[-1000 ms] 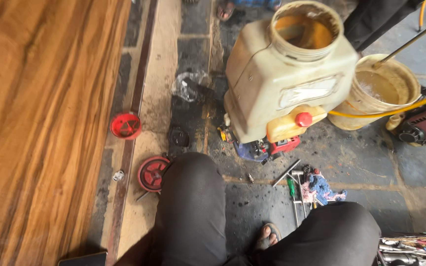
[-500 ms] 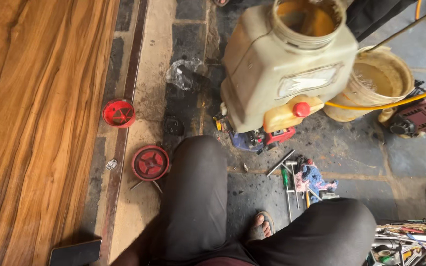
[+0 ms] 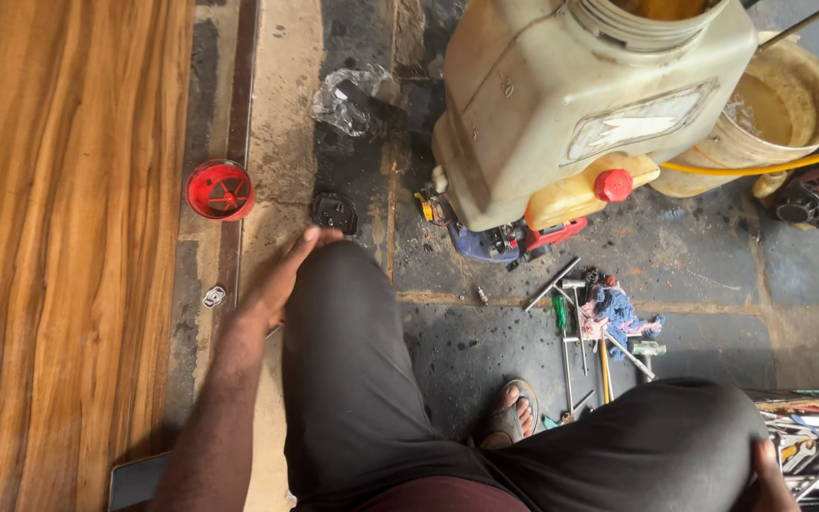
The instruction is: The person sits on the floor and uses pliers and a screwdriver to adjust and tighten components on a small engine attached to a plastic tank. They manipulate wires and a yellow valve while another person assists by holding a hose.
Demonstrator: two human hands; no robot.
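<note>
The left hand (image 3: 282, 275) is reaching down beside the person's knee with its fingers stretched out and loosely apart, gripping nothing; a small black cap (image 3: 335, 210) is lying on the floor just beyond its fingertips, and a red round lid (image 3: 220, 190) is sitting further off toward the wooden panel (image 3: 59, 237). The right hand (image 3: 774, 479) is only peeking in at the lower edge, resting against the other knee, and I cannot tell how its fingers are standing.
</note>
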